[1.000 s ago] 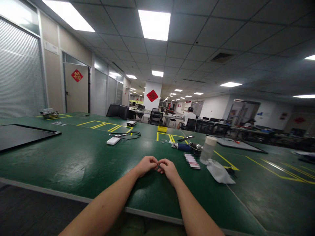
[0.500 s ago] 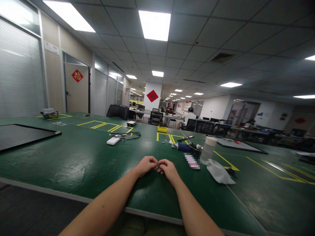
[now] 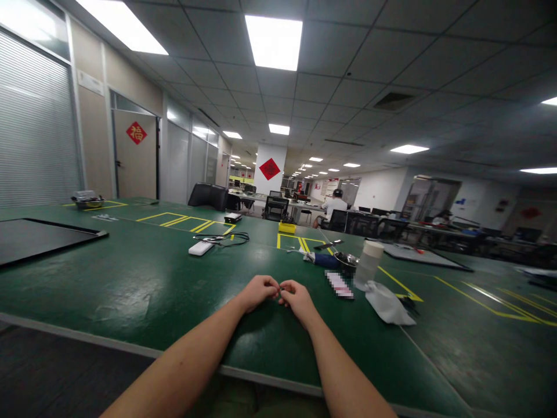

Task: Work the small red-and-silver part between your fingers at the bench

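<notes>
Left hand: left hand [image 3: 260, 292] curled, thumb and forefinger drawn to a narrow pinch.
Right hand: right hand [image 3: 296, 296] mirrors it; tips meet or nearly meet the left's.
Between the tips: cannot tell whether anything is held; if so, too small to make out.
Wrists: low over the green table [image 3: 143, 278]; whether they rest on it, unclear.
Slip risk: any tiny piece in that pinch could drop and be lost, from fingertip-only contact.
Knock risk: a wide swing of the right forearm could catch the bottle [image 3: 369, 268] and tip it, since it looks tall and light.
Nearest loose thing: flat slab [image 3: 339, 285], just beyond the right hand, on its right. Pale pinkish, long, lying flat, face pixelated out; kind cannot be told.
Bottle: upright past the slab, translucent, whitish top.
Bag: white, crumpled bag [image 3: 389, 305] at the bottle's foot, near side.
Behind slab: dark blue bundle [image 3: 326, 260] beside a shiny metal bowl [image 3: 347, 262].
Left of hands: white box [image 3: 201, 248], well apart, thin black cable [image 3: 235, 238] looped by it.
Far side: yellow bin [image 3: 287, 228] at tape marks; seated person [image 3: 335, 204] beyond.
</notes>
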